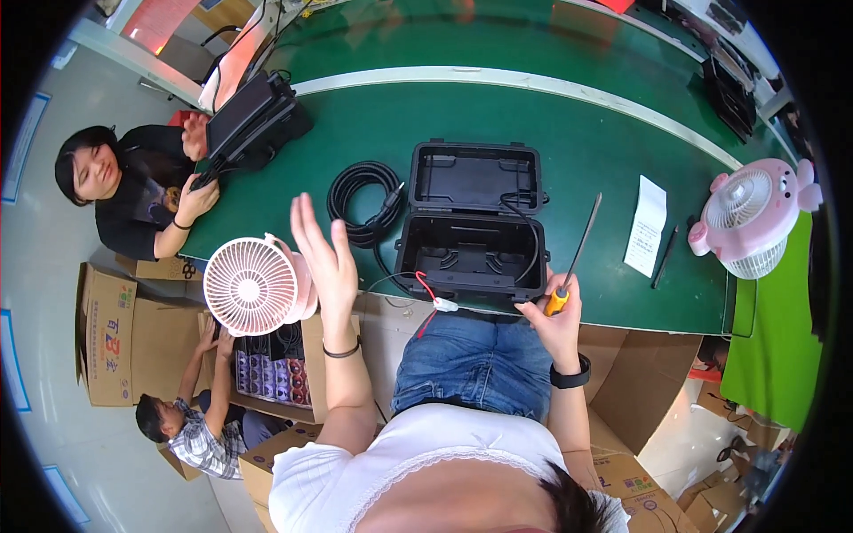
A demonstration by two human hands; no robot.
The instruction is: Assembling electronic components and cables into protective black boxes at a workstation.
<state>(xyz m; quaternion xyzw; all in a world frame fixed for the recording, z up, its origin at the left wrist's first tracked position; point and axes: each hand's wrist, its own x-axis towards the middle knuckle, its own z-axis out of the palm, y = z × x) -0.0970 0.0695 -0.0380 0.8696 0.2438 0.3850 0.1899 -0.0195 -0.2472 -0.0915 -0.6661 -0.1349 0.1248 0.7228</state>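
My left hand (326, 271) is raised in front of the table edge, fingers stretched out and holding nothing. Just left of it is a round pale pink fan (251, 286); I cannot tell whether they touch. My right hand (560, 324) is closed around a screwdriver (557, 300) with a yellow handle, its long shaft pointing up and away. Between my hands, an open black plastic case (471, 253) lies at the table's near edge, lid tipped back. Red and black wires with a white connector (445, 305) hang over its front left. A coiled black cable (364, 200) lies to its left.
The green table (604, 133) also bears a paper sheet (646, 226), a dark pen (665, 258) and a pink animal-shaped fan (746, 209). At far left a co-worker handles another black case (258, 120). Below, another person reaches into a carton (315, 360).
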